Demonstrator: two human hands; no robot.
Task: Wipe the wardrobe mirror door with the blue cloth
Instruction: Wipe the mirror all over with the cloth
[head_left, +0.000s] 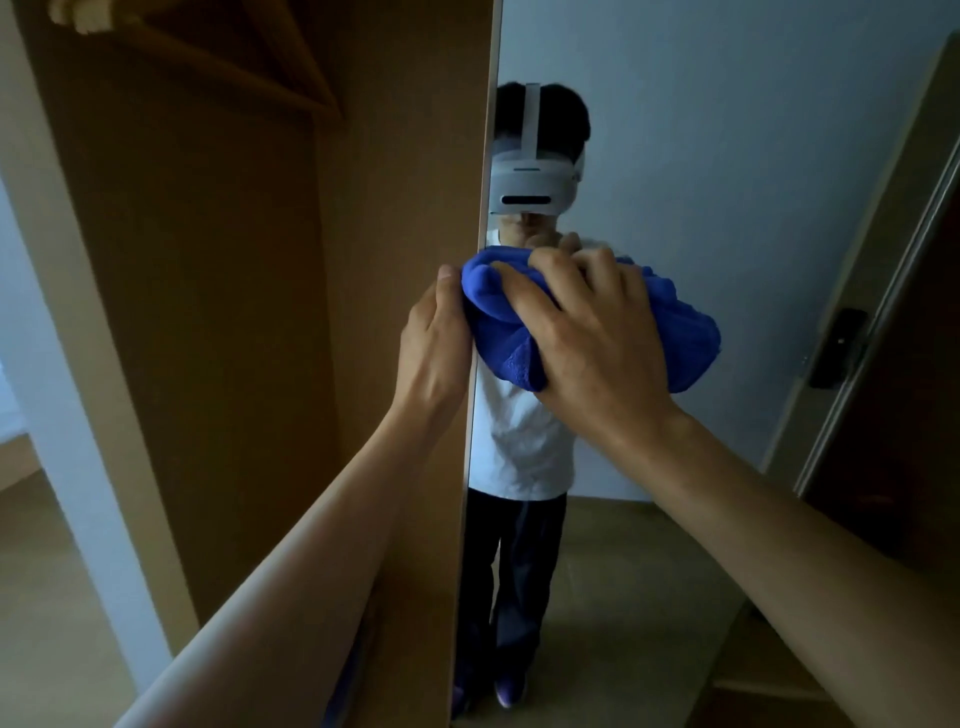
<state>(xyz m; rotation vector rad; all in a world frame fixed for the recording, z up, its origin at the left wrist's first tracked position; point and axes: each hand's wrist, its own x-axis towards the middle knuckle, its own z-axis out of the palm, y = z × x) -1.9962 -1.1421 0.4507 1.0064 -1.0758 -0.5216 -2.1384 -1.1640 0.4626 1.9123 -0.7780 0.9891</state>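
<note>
Head camera, and you're right up at the wardrobe mirror door, which fills the right half of the view, its glass giving back a pale blue-grey wall and a tan floor. The blue cloth is up against the glass near the door's left edge, at about chest height on your reflection. It's a vivid royal blue, thick and fluffy with a towel-like pile, scrunched into a loose bundle and not laid flat. Soft folds bulge out to the left of your knuckles, and a wider lobe spills to the right and below your palm.

Your right hand sits on top of that bundle, fingers fanned apart and curled into the fabric, pushing it onto the mirror. Your left hand is at the door's edge just beside the cloth. The thumb points up along the brown panel, and the rest of the fingers go out of sight round the edge, so it reads as a grip on the door. The left hand's knuckles touch the cloth's left fold.

In the glass you can see your own white T-shirt, dark trousers and a white headset. Left of the door, the wardrobe interior is plain brown board in shadow. A dark door with a black lock plate stands at the far right.
</note>
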